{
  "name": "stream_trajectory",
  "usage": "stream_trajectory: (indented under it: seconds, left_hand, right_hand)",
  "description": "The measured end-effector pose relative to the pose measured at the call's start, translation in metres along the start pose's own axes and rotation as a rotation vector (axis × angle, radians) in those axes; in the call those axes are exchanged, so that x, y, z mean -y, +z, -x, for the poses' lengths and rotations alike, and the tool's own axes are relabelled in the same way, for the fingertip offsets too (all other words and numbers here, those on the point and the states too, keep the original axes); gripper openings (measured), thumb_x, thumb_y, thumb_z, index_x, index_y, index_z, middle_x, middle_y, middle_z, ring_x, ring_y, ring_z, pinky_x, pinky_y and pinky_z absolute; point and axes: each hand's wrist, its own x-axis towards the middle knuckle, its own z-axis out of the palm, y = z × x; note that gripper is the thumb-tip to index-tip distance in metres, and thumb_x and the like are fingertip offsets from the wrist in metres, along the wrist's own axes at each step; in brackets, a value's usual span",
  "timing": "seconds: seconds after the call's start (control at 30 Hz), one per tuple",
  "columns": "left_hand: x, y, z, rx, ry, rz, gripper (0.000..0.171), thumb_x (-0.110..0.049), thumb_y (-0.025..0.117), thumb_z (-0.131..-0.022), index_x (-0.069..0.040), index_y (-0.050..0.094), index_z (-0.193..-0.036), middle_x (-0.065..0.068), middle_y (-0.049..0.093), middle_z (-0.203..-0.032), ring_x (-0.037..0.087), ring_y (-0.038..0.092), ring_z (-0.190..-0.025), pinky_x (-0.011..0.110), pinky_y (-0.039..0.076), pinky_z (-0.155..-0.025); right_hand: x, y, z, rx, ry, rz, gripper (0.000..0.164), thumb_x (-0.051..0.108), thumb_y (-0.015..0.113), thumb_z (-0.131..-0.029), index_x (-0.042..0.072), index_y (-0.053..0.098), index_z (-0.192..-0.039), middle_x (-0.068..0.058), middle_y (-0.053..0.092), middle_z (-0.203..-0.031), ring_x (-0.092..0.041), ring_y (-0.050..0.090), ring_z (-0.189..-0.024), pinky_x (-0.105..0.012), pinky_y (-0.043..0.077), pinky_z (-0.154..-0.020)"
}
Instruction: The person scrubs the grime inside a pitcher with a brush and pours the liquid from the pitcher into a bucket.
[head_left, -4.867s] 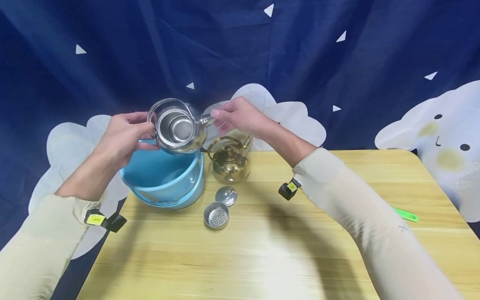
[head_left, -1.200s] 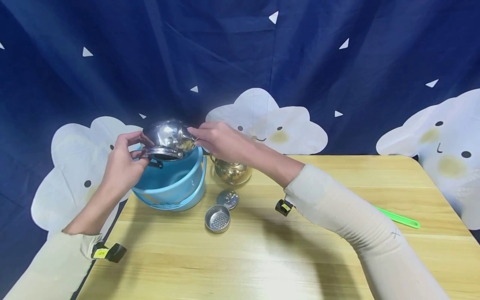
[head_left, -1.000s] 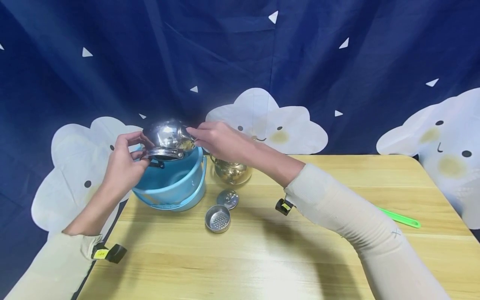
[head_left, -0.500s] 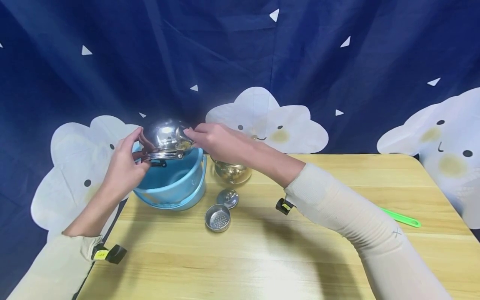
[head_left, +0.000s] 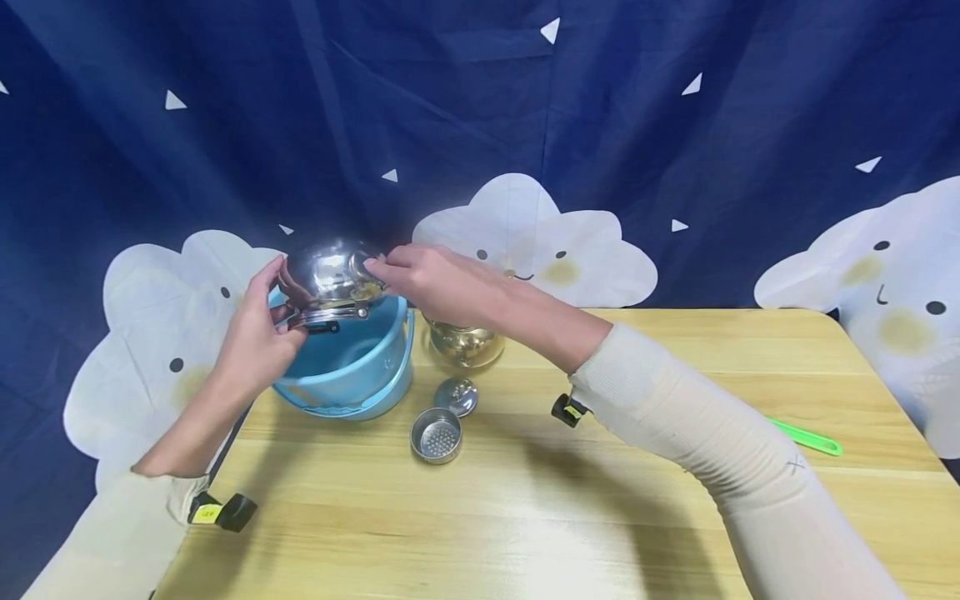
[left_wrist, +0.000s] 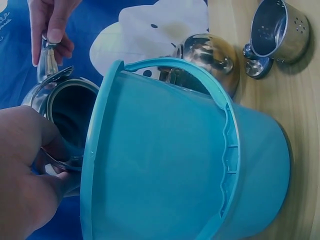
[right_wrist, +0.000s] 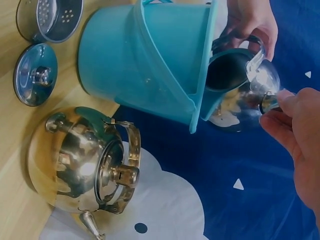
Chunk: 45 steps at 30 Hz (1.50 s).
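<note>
A shiny silver teapot [head_left: 330,271] is tipped mouth-down over the blue bucket [head_left: 341,387]. My left hand [head_left: 258,333] grips it on the left, by its handle and body. On the other side my right hand [head_left: 438,283] pinches the spout, which shows in the right wrist view next to my fingers [right_wrist: 287,105]. The teapot's dark open mouth [right_wrist: 229,70] faces the bucket's opening in that view. From the left wrist view, the left hand [left_wrist: 25,165] has its fingers at the handle and rim, and the bucket wall hides part of the teapot.
A gold teapot [head_left: 467,346] with its lid on stands right of the bucket, partly behind my right hand. In front lie a silver lid [head_left: 456,397] and a perforated strainer cup [head_left: 437,436]. A green strip-shaped object [head_left: 810,437] lies at right on the wooden table [head_left: 525,517].
Since the earliest frame, the silver teapot has turned from mouth toward me to mouth-down over the bucket. In the last second my left fingers shifted slightly on it; the rest stayed nearly still.
</note>
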Motion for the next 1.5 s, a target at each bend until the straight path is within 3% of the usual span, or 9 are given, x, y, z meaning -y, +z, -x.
stream_trajectory:
  seconds: [0.63,0.8,1.03,1.5]
  left_hand:
    - [0.0046,0.0027,0.0045,-0.054,0.008,0.023,0.097,0.013,0.057,-0.090,-0.021,0.010,-0.168,0.015,0.016,-0.174,0.052,0.047,-0.141,-0.003,0.044,-0.078]
    - [0.0045,0.0033,0.0044,-0.060,0.006,0.042,0.096,0.013,0.056,-0.089,-0.020,0.011,-0.168,0.014,0.016,-0.174,0.051,0.047,-0.141,-0.001,0.046,-0.079]
    - [0.0042,0.0053,0.0051,-0.068,0.007,0.082,0.097,0.015,0.056,-0.088,-0.018,0.010,-0.167,0.010,0.014,-0.175,0.051,0.045,-0.143,-0.003,0.046,-0.080]
    - [0.0070,0.0068,0.0047,-0.092,0.002,0.098,0.096,0.013,0.059,-0.088,-0.018,0.012,-0.167,0.006,0.015,-0.175,0.049,0.043,-0.146,-0.001,0.047,-0.083]
  right_hand:
    - [0.0021,-0.0003,0.0011,-0.020,-0.053,0.051,0.039,-0.003,0.057,-0.100,0.003,0.064,-0.139,-0.013,0.076,-0.111,-0.023,0.071,-0.095,-0.027,0.060,-0.087]
    - [0.0028,-0.0008,0.0015,-0.035,-0.071,0.077,0.039,-0.003,0.055,-0.101,0.004,0.065,-0.138,-0.012,0.076,-0.108,-0.023,0.070,-0.093,-0.027,0.060,-0.086]
    - [0.0036,0.0004,0.0008,-0.061,-0.068,0.064,0.033,0.009,0.061,-0.103,0.004,0.067,-0.135,-0.011,0.076,-0.104,-0.022,0.070,-0.089,-0.026,0.060,-0.084]
    - [0.0053,-0.0014,0.0012,-0.066,-0.104,0.105,0.035,0.000,0.057,-0.102,0.003,0.067,-0.136,-0.011,0.076,-0.103,-0.022,0.069,-0.087,-0.026,0.060,-0.082]
